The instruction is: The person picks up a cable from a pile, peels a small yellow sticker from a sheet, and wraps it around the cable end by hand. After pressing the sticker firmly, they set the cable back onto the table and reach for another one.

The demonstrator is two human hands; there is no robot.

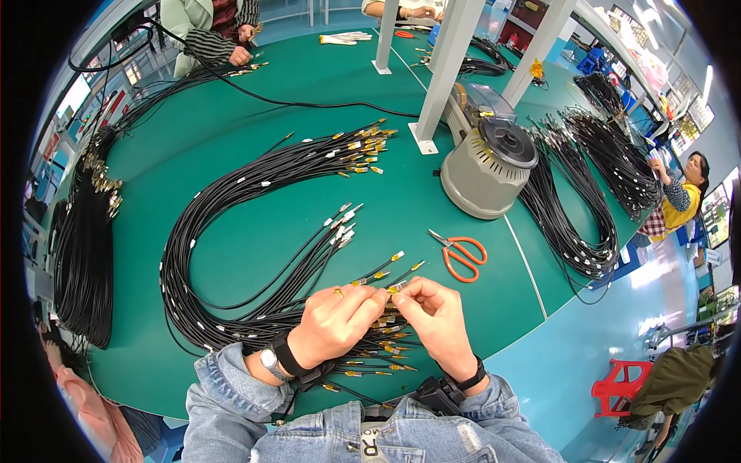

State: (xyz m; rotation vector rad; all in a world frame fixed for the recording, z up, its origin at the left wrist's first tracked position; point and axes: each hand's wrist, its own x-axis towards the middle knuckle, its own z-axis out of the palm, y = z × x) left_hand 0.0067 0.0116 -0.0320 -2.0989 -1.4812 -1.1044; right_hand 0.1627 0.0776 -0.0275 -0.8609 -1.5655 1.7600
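My left hand (pixel 340 320) and my right hand (pixel 434 315) meet above the near end of a looped bundle of black cables (pixel 185 231). Between their fingertips is a small yellow-sleeved cable end (pixel 395 290), pinched from both sides; the fingers hide part of it. Under and around my hands, several cable ends with yellow and silver tips (pixel 390 349) fan out. Other tips of the bundle, yellow with white tags, lie at its far end. Orange-handled scissors (pixel 465 257) rest on the green table (pixel 370 193), right of my right hand and touching neither hand.
A beige machine with a round dark top (pixel 488 166) stands beyond the scissors, by grey posts (pixel 441 73). More black cable bundles lie at left (pixel 85 270) and right (pixel 575 224). Co-workers' hands (pixel 241 54) are at the far left edge. A red stool (pixel 620 387) stands on the floor.
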